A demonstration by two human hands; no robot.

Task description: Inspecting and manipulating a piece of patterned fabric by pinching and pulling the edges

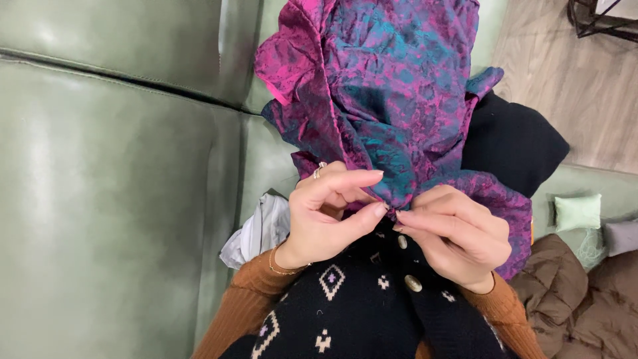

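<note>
Left hand [325, 216] and right hand [458, 236] fingers pinch the crumpled cloth [392, 86]; the slippery weave could slide free.

The left hand [325, 216] is held near the body, fingers curled, thumb and forefinger pinched together. The right hand [458, 236] is set just beside it, fingertips likewise pinched, both wrists bent inward.
</note>
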